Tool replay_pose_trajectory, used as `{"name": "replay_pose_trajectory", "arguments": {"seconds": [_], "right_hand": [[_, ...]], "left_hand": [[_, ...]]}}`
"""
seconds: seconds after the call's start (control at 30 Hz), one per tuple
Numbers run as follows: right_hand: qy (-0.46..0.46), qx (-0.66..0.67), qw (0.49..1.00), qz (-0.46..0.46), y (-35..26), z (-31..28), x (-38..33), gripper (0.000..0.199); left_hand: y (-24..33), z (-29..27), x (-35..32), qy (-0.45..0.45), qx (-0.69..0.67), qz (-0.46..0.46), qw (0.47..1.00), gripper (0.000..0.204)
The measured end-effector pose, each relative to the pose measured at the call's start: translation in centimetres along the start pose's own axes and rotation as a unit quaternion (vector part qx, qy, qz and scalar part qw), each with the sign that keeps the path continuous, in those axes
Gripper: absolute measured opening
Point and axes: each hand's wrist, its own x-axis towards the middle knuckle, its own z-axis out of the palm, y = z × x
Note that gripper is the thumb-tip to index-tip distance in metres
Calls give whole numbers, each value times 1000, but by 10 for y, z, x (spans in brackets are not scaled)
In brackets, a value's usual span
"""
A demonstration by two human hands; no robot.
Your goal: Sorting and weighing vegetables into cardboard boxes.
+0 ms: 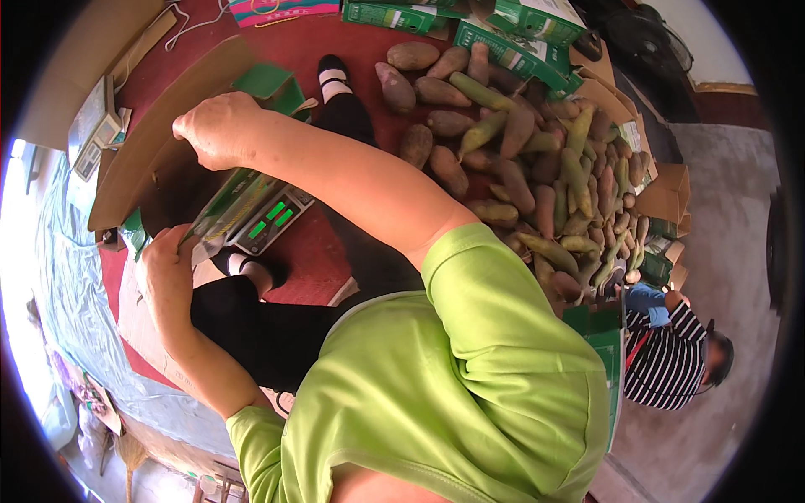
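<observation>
My left hand (168, 272) is closed, with thumb and fingers pinching the edge of a green printed carton (226, 201). Farther off, my right hand (220, 130) is curled into a closed grip above the same carton; whatever its fingers hold is hidden. The carton sits over a digital scale (275, 220) whose green display is lit. A green flap (272, 88) stands up beyond my right wrist. Behind both hands curves a large open brown cardboard box (126, 184), its inside dark.
A big heap of reddish and green tubers (520, 159) covers the red floor to the right. Green cartons (511, 50) lie behind it. Another scale (96, 130) stands at far left beside pale plastic sheeting (71, 268). A person in a striped shirt (667, 360) is at far right.
</observation>
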Motion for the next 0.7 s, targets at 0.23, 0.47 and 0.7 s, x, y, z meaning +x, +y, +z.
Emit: {"name": "replay_pose_trajectory", "arguments": {"seconds": [0.23,0.47,0.7], "right_hand": [[287,146,943,-88,20,-7,-61,27],[384,118,915,42,107,-1,-149,23],[247,-28,920,304,204,50,-274,23]], "left_hand": [[-9,-3,-2,28,-47,21,998,16],[-13,0,6,19,-40,1,999,15],[-26,5,7,30,-50,-7,998,14]]}}
